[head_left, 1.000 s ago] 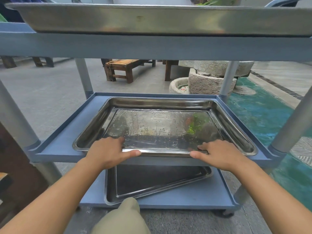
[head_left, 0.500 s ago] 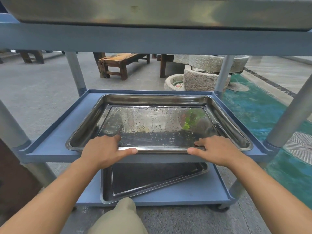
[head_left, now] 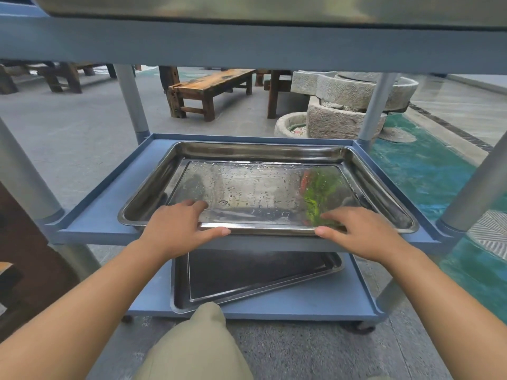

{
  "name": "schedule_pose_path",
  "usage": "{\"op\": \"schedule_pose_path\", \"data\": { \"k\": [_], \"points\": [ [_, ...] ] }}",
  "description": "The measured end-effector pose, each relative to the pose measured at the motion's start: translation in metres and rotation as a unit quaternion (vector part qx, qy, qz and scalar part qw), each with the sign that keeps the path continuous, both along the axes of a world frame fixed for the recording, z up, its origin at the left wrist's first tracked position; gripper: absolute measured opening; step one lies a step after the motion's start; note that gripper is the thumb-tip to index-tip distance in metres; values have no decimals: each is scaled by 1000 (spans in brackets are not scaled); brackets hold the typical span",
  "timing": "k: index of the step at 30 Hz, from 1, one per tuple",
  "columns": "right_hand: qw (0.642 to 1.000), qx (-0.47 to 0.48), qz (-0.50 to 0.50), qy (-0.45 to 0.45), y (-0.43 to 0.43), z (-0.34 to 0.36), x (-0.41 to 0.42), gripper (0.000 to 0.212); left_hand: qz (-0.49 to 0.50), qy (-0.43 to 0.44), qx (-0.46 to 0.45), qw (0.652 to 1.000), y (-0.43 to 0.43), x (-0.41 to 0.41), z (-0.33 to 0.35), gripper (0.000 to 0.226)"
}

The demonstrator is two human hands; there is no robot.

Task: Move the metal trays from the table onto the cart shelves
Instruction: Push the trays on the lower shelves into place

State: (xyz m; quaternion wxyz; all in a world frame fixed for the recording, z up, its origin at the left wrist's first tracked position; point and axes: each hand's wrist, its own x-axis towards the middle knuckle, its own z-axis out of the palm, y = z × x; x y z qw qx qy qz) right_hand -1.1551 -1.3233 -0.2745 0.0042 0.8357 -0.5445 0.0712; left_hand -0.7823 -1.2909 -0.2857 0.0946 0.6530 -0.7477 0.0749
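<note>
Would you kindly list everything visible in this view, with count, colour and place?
Wet rectangular metal tray: one, silver, on the cart's middle shelf, both hands on its near rim.
Skewed metal tray: one, dark silver, on the bottom shelf.
Top metal tray: one, silver, on the top shelf, only its side seen.
Blue plastic cart: one, blue shelves with grey posts.
Wooden bench: one close, brown, beyond the cart; more wooden furniture behind.
Stone basins: several, grey, far right.
Teal ground patch: one, right.
Left hand: gripping the rim.
Right hand: gripping the rim.
Knee: khaki, bottom centre.
</note>
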Motion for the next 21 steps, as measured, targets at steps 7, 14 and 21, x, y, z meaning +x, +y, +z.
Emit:
{"op": "schedule_pose_path", "data": {
  "k": [7,14,21],
  "points": [
    [988,-77,92,-93,33,-8,5,49,-150,45,-91,984,40,-17,0,54],
    [951,-195,166,-176,61,-50,31,28,-190,62,33,979,57,-20,-39,56],
    [968,-85,193,-134,56,-127,37,30,-149,49,113,981,35,-10,-116,72]
  ]
}}
